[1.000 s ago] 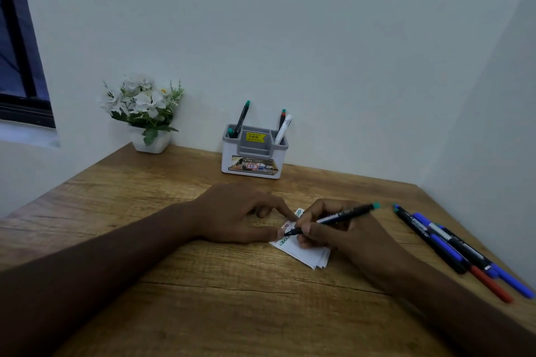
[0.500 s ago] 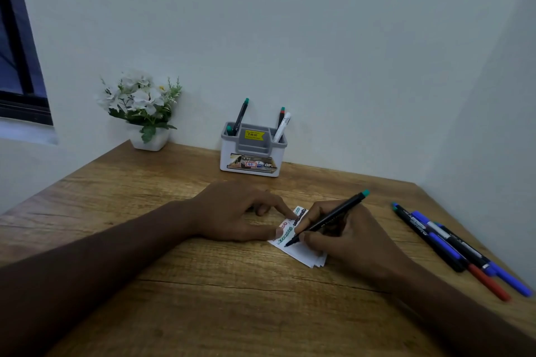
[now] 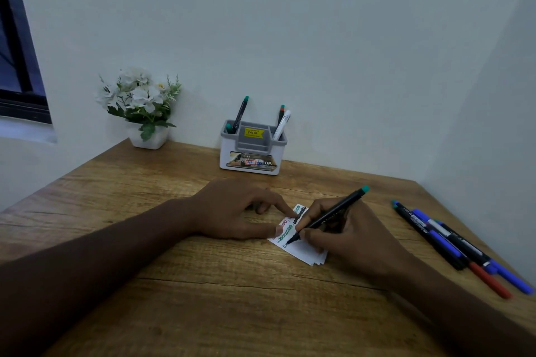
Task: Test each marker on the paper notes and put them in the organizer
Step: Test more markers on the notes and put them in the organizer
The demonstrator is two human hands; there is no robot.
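Note:
A small stack of white paper notes (image 3: 304,252) lies on the wooden desk (image 3: 203,298), marked with red, green and black scribbles. My left hand (image 3: 240,211) presses its thumb and forefinger on the stack's left edge. My right hand (image 3: 348,238) grips a black marker with a green end (image 3: 330,214), its tip touching the paper near the lower left corner. The white and grey organizer (image 3: 252,151) stands at the back by the wall, with several markers standing in it. Several more markers (image 3: 452,243), blue, red and green-ended, lie on the desk at the right.
A white pot of white flowers (image 3: 142,104) sits at the back left of the desk. Walls close the desk at the back and right. A dark window frame (image 3: 17,52) is at the far left.
My right hand has tilted the marker more upright and moved its tip down and left across the paper. A new small mark shows at the tip. My left hand has stayed put.

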